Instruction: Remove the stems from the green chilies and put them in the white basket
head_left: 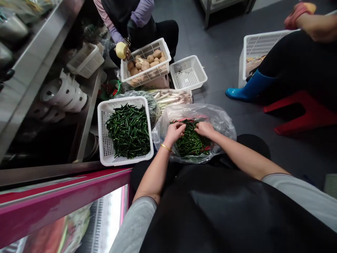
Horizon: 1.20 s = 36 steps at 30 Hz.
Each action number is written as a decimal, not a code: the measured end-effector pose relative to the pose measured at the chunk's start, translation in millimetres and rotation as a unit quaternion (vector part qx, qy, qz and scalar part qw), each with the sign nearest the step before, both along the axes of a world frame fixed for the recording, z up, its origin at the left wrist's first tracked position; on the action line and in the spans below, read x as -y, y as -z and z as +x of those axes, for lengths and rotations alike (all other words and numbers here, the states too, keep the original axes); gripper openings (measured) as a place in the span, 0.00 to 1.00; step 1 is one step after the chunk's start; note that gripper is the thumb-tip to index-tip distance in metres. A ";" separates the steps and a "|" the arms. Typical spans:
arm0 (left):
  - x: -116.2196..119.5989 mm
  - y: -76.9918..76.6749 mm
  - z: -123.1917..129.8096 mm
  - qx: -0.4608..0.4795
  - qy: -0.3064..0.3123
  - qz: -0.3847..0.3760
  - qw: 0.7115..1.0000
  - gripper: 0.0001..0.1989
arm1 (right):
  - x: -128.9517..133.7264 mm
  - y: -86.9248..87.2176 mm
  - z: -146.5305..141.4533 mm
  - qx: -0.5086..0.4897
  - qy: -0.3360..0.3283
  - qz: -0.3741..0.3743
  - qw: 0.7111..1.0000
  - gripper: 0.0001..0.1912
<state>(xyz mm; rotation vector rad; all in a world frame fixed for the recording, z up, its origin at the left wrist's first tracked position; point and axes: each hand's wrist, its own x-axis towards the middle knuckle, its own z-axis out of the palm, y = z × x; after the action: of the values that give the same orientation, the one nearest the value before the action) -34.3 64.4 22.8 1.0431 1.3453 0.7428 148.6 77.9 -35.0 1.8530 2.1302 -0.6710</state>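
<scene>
Thin green chillies point(193, 143), or something very like them, loose in a heap inside an open clear plastic bag point(223, 123), right in front of the lap. Bits of red point(206, 149) visible at the edge of the heap, no telling exactly what. Left hand point(176, 133) over the far left part of the heap, thumb and fingertips drawn in close together; right hand point(205, 129) at the far right part, fingers curled down toward the green. Too small to tell about anything pinched in either one, sorry. Main thing space-wise: most of the heap below and between the hands, on the lap side of the fingertips, with neither hand clearly nearer. No single long axis either, just thin pieces pointing every which way. Off to the left, just beside the bag, a white basket point(99, 133) with a big pile of darker green chillies point(129, 131), closer to the left hand than the right. Beyond the bag, long pale stalks point(172, 97), plus a co-worker point(142, 15) with a peeled potato point(121, 50) in hand.
</scene>
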 end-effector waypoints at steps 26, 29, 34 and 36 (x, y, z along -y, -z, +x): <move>30.3 32.2 -30.0 -0.003 -0.101 0.148 0.984 0.04 | -86.6 -21.8 38.6 -0.041 -0.068 0.070 0.994 0.20; 30.8 32.1 -23.4 -0.023 -0.076 0.169 0.982 0.04 | -72.5 -3.2 17.5 -0.033 -0.098 0.033 0.994 0.26; 36.1 39.4 -23.3 -0.047 -0.029 0.203 0.978 0.09 | -27.6 10.6 -9.7 0.006 -0.103 0.066 0.992 0.24; 37.7 43.1 -24.1 -0.047 -0.029 0.201 0.978 0.05 | 3.1 8.6 -6.0 0.000 -0.131 0.081 0.988 0.21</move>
<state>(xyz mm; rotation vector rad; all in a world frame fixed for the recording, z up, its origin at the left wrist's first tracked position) -58.4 26.8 -20.3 1.3763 1.3390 1.0491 142.6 74.8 -43.6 1.6007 2.4333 -0.4513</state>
